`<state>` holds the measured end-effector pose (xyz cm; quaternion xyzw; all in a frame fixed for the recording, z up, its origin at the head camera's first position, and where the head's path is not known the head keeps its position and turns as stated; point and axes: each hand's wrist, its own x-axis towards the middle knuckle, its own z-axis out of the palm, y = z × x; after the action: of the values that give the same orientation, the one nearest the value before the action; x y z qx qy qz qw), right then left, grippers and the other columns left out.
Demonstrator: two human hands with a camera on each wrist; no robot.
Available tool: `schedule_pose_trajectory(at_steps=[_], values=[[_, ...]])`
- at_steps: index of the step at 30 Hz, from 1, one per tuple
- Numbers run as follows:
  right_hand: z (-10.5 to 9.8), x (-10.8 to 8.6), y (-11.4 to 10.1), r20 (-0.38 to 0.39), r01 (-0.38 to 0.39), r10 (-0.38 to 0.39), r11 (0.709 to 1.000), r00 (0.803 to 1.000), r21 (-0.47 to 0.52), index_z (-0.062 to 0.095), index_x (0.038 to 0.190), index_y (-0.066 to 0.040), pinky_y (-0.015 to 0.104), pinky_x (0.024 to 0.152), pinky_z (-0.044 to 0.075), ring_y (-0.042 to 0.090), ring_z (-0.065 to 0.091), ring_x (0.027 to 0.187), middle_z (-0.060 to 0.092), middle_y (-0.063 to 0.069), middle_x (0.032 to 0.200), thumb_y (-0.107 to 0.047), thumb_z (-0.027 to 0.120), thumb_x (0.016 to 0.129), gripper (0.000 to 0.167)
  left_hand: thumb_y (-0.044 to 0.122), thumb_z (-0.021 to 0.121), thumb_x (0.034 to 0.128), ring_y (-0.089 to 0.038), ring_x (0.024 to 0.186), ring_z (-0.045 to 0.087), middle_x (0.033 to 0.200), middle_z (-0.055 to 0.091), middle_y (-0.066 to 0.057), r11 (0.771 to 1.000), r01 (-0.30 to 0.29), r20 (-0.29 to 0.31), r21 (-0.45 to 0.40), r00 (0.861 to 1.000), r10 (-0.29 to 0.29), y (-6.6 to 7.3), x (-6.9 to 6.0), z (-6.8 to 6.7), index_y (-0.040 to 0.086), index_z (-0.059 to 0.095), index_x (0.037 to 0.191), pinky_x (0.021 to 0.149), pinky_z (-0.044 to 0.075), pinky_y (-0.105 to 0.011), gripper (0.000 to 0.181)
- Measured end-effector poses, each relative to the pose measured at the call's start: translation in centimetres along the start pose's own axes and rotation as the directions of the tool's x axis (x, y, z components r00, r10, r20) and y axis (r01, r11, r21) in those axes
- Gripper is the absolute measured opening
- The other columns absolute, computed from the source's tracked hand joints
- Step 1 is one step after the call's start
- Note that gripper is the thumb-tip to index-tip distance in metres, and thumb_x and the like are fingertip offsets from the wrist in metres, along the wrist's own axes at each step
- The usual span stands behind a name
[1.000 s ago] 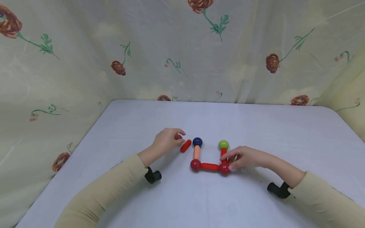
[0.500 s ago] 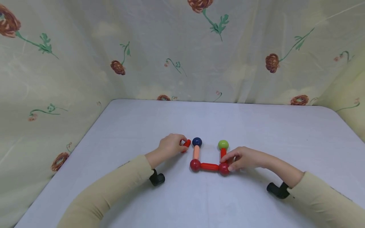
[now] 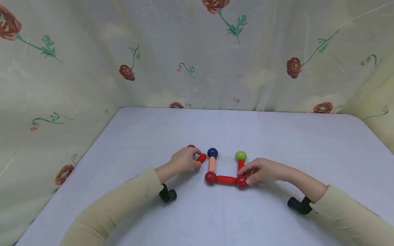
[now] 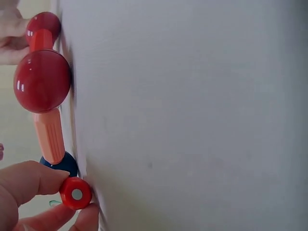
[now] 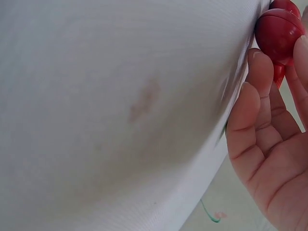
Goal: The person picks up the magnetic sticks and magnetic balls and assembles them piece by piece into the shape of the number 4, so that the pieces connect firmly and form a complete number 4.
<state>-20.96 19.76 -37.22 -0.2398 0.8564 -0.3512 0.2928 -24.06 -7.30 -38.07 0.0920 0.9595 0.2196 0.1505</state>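
In the head view, my left hand (image 3: 184,160) pinches a loose red rod (image 3: 201,158) between thumb and fingers, left of a U-shaped figure. The left wrist view shows this rod's end (image 4: 76,193) with a round silvery dot. The figure joins a dark blue ball (image 3: 212,152), a peach rod (image 3: 211,164), a left red ball (image 3: 210,178), a lower red rod (image 3: 226,179), a right red ball (image 3: 241,181), an upright red rod (image 3: 241,165) and a green ball (image 3: 241,155). My right hand (image 3: 261,169) holds the right red ball by thumb and fingers.
Another red ball (image 3: 191,146) shows just behind my left hand, mostly hidden. The white tabletop (image 3: 277,136) reaches back to a flowered cloth curtain (image 3: 252,85). Each wrist wears a small black camera, such as the left wrist camera (image 3: 167,194).
My left hand let go of the loose red ball, moved right and took hold of the red rod, which now sits slightly lower. My right hand stays on the right red ball.
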Motion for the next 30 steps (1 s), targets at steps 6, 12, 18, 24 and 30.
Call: schedule_pose_trajectory(at_steps=[6,12,18,24,30], values=[[0.0,0.0,-0.1,0.004,0.003,-0.003,1.000,1.000,0.016,0.062,0.114,-0.004,0.026,0.064,0.049,0.017,0.049,0.084,0.058,0.004,0.094,-0.011,0.068,0.080,0.035,0.019,0.068,0.0797,-0.016,0.068,0.051,0.082,0.057,-0.002,0.994,-0.066,-0.027,-0.090,0.998,0.063,-0.5,-0.8,-0.2,0.012,0.061,0.117,0.055,0.040,-0.023,0.038],[0.0,0.0,-0.1,0.013,0.009,-0.010,1.000,1.000,0.020,0.062,0.114,-0.003,0.025,0.062,0.048,0.017,0.050,0.082,0.057,0.004,0.092,-0.012,0.068,0.081,0.035,0.019,0.069,0.0802,-0.016,0.066,0.053,0.075,0.057,-0.002,0.974,-0.106,-0.011,-0.200,0.994,0.106,-0.4,-2.2,-0.3,0.012,0.059,0.119,0.055,0.044,-0.023,0.041],[0.0,-0.1,-0.1,0.016,0.016,-0.016,1.000,1.000,0.014,0.062,0.113,-0.003,0.025,0.063,0.048,0.017,0.049,0.082,0.057,0.003,0.092,-0.011,0.067,0.081,0.033,0.019,0.070,0.0797,-0.015,0.065,0.053,0.072,0.058,-0.001,0.963,-0.125,0.001,-0.238,0.992,0.129,0.1,-3.3,-0.2,0.012,0.058,0.119,0.055,0.044,-0.022,0.041],[0.0,0.0,0.0,0.017,0.007,-0.007,1.000,1.000,0.020,0.061,0.112,-0.004,0.026,0.063,0.048,0.016,0.050,0.081,0.056,0.003,0.090,-0.011,0.067,0.081,0.033,0.018,0.069,0.0807,-0.015,0.064,0.052,0.073,0.057,-0.002,0.947,-0.139,0.026,-0.291,0.988,0.153,0.7,-4.2,0.3,0.013,0.057,0.120,0.054,0.043,-0.022,0.041],[0.0,0.1,0.0,0.011,-0.005,0.005,1.000,1.000,0.004,0.062,0.112,-0.005,0.026,0.064,0.049,0.017,0.050,0.084,0.057,0.004,0.094,-0.012,0.068,0.081,0.033,0.017,0.068,0.0813,-0.014,0.068,0.053,0.077,0.058,0.000,0.921,-0.167,0.060,-0.351,0.978,0.200,1.6,-5.6,1.0,0.014,0.057,0.119,0.055,0.043,-0.022,0.040]])
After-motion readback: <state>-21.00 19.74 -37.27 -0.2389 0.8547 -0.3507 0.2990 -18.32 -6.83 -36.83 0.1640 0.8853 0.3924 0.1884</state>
